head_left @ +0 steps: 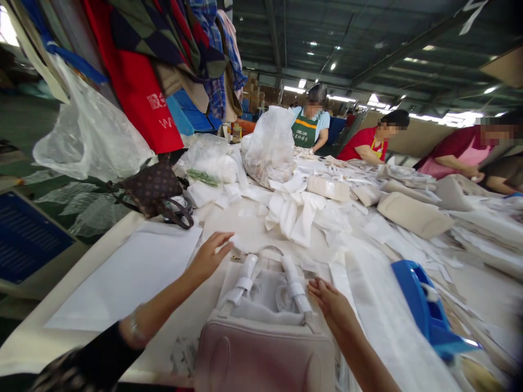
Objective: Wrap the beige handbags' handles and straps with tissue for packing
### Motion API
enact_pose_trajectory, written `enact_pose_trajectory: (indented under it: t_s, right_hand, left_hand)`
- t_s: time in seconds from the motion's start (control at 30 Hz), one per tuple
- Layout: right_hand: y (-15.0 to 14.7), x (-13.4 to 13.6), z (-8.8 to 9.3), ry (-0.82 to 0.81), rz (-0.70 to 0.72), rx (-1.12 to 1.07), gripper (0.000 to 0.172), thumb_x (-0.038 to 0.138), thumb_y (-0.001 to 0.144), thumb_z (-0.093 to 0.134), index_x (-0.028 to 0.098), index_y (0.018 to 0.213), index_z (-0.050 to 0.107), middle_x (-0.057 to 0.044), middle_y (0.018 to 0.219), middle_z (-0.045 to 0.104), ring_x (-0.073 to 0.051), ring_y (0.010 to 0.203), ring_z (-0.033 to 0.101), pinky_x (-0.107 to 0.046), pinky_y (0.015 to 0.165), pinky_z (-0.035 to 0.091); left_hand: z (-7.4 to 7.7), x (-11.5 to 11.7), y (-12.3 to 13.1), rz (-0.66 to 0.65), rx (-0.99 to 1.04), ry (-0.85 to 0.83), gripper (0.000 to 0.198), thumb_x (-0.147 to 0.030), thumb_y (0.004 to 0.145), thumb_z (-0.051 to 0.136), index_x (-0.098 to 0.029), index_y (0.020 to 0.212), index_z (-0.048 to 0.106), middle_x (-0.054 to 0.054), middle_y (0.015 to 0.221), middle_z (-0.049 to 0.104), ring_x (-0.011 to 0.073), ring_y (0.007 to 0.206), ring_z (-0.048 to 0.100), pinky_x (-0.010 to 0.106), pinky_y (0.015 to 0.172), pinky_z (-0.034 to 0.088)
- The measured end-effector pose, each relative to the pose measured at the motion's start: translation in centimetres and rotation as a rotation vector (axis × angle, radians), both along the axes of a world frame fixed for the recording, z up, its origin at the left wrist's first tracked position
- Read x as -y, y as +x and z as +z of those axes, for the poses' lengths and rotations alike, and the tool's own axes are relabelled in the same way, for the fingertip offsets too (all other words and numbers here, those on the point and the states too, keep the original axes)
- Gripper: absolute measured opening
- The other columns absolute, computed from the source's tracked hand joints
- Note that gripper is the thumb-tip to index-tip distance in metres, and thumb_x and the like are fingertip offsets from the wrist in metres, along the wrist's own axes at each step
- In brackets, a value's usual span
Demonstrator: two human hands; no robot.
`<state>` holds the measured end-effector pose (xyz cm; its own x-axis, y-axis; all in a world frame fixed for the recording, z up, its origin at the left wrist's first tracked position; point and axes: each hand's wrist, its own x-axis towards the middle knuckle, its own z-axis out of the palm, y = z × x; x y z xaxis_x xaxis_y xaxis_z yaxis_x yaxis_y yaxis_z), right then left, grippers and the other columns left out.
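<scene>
A pale pink leather handbag lies on the bench directly in front of the person, betw. both hands, its near end cut off by the bottom of the view. Long axis runs L–R across the view; top edge faces away from the person. Two handles wrapped in white padding point up-bench, away from the person, w/ a clear plastic filling visible betw. them.

L hand: grip open, fingers spread, holding nothing, palm down, fingertips over a scrap of white paper up-bench & left of the bag. Metal bracelet on that wrist.

R hand: grip open too, empty, just right of the bag. It's the nearer hand; fingertips right beside the right handle, can't tell if touching.

Around: large white paper sheet on the left, blue plastic holder on the right, white offcuts all over. Three co-workers work further down the bench.
</scene>
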<state>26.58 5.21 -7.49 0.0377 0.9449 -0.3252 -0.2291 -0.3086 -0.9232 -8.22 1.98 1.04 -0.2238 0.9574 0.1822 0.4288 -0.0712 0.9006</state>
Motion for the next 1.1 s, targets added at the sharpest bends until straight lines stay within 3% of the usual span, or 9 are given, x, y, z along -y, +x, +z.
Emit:
enact_pose_trajectory:
  t_s: [0.07, 0.17, 0.27, 0.47, 0.6, 0.67, 0.77, 0.9, 1.1]
  right_hand:
    - [0.6, 4.0, 0.0, -0.006, 0.060, 0.094, 0.052, 0.059, 0.071, 0.071, 0.026, 0.112, 0.064, -0.011, 0.115, 0.069, -0.029, 0.107, 0.064, -0.044, 0.092, 0.052]
    - [0.1, 9.5, 0.8, 0.057, 0.081, 0.313, 0.066, 0.068, 0.077, 0.058, 0.033, 0.133, 0.051, -0.008, 0.132, 0.059, -0.030, 0.126, 0.051, -0.045, 0.109, 0.037]
    - [-1.5, 11.8, 2.4, 0.084, 0.052, 0.460, 0.069, 0.071, 0.079, 0.052, 0.034, 0.137, 0.048, -0.007, 0.137, 0.055, -0.030, 0.134, 0.041, -0.043, 0.114, 0.027]
    - [-3.9, 8.1, 4.3, 0.047, 0.091, 0.491, 0.066, 0.066, 0.083, 0.050, 0.026, 0.136, 0.049, -0.006, 0.141, 0.052, -0.031, 0.131, 0.044, -0.045, 0.107, 0.036]
    - [-4.4, 5.3, 4.8, 0.279, 0.079, 0.669, 0.066, 0.058, 0.084, 0.052, 0.019, 0.138, 0.046, -0.011, 0.139, 0.051, -0.031, 0.127, 0.047, -0.049, 0.107, 0.036]
    - [-5.3, 4.5, 5.9, 0.539, 0.120, 0.832, 0.062, 0.048, 0.085, 0.056, 0.019, 0.139, 0.044, -0.012, 0.141, 0.048, -0.030, 0.130, 0.043, -0.048, 0.109, 0.034]
    - [-8.1, 3.9, 8.3, 0.823, 0.393, 1.019, 0.052, 0.034, 0.086, 0.057, 0.021, 0.135, 0.048, -0.011, 0.138, 0.049, -0.027, 0.128, 0.044, -0.045, 0.107, 0.038]
    - [-13.1, 3.3, 10.3, 0.833, 0.684, 1.182, 0.050, 0.035, 0.079, 0.068, 0.015, 0.124, 0.055, -0.014, 0.118, 0.059, -0.032, 0.112, 0.054, -0.046, 0.093, 0.047]
    - [-16.0, 3.5, 9.3, 0.772, 0.673, 1.252, 0.047, 0.036, 0.072, 0.075, 0.016, 0.109, 0.054, -0.011, 0.106, 0.058, -0.030, 0.101, 0.057, -0.042, 0.084, 0.048]
  left_hand:
    - [-2.4, 5.8, -1.5, 0.042, 0.133, -0.146, 0.052, -0.055, 0.081, 0.056, -0.027, 0.125, 0.059, 0.007, 0.131, 0.058, 0.0280, 0.124, 0.051, 0.042, 0.107, 0.039]
    - [-6.1, 12.7, -1.0, -0.052, 0.326, -0.294, 0.076, -0.070, 0.073, 0.059, -0.032, 0.138, 0.047, 0.006, 0.147, 0.044, 0.0318, 0.135, 0.041, 0.045, 0.113, 0.034]
    - [-7.6, 14.9, 1.5, -0.102, 0.406, -0.306, 0.083, -0.076, 0.072, 0.055, -0.035, 0.143, 0.039, 0.000, 0.151, 0.039, 0.0317, 0.140, 0.033, 0.044, 0.117, 0.028]
    - [-6.7, 8.9, 2.7, -0.121, 0.362, -0.178, 0.085, -0.069, 0.077, 0.054, -0.015, 0.141, 0.040, 0.013, 0.144, 0.047, 0.0326, 0.133, 0.042, 0.046, 0.117, 0.027]
    - [-5.7, 5.7, 1.1, -0.074, 0.218, -0.049, 0.079, -0.064, 0.074, 0.061, -0.013, 0.134, 0.048, 0.016, 0.144, 0.042, 0.0332, 0.137, 0.034, 0.048, 0.117, 0.022]
    - [-5.0, 5.3, 0.7, -0.098, 0.135, -0.010, 0.074, -0.056, 0.074, 0.066, -0.016, 0.134, 0.049, 0.015, 0.143, 0.043, 0.0317, 0.137, 0.034, 0.047, 0.117, 0.022]
    - [-3.9, 5.0, 0.7, -0.179, 0.093, -0.013, 0.078, -0.047, 0.070, 0.074, -0.019, 0.137, 0.045, 0.013, 0.133, 0.050, 0.0296, 0.128, 0.044, 0.046, 0.113, 0.030]
    - [-3.7, 4.6, 1.0, -0.155, 0.136, -0.025, 0.093, -0.044, 0.062, 0.081, -0.016, 0.141, 0.040, 0.016, 0.135, 0.045, 0.0315, 0.125, 0.045, 0.046, 0.109, 0.035]
    - [-4.5, 4.9, 1.0, -0.156, 0.521, -0.148, 0.094, -0.034, 0.061, 0.083, -0.018, 0.142, 0.039, 0.012, 0.126, 0.052, 0.0291, 0.122, 0.048, 0.040, 0.107, 0.036]
